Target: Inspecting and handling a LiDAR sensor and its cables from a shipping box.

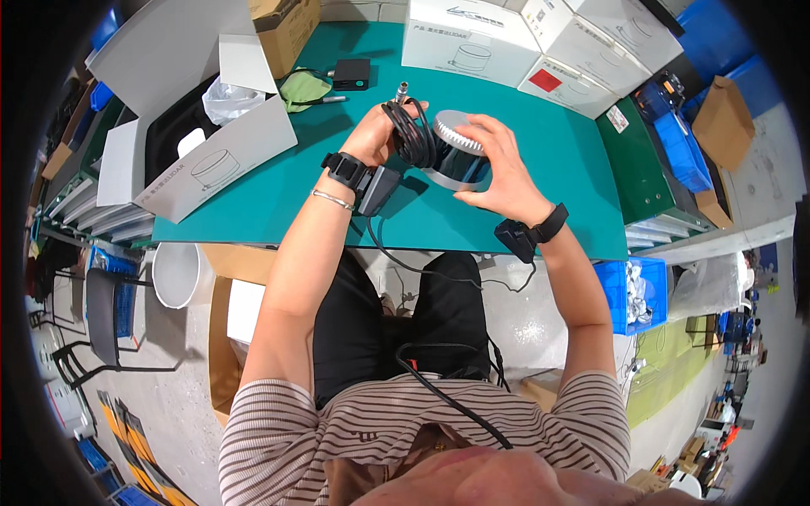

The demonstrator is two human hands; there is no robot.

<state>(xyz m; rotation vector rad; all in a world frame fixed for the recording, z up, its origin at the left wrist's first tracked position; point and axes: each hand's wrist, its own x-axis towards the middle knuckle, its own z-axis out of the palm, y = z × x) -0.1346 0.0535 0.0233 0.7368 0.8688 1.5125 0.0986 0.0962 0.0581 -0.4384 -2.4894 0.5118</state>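
Above the green tabletop, my left hand (369,135) is closed round a coiled black cable (413,137) whose metal plug (402,89) sticks up past my fingers. My right hand (504,173) grips a round lidar sensor (460,158), silver with a dark band and a toothed-looking upper rim. Thumb and fingers span it from top to base. Coil and sensor are side by side, close together; whether the cable is joined to the sensor is hidden. Each wrist wears a black strap with a small black box.
An open white carton (211,169) with a clear plastic bag stands on the left. Closed white boxes (472,46) line the back. A small black box (352,74) and a green cloth (304,89) lie behind my left hand. A white bin (179,274) stands below the table's left edge.
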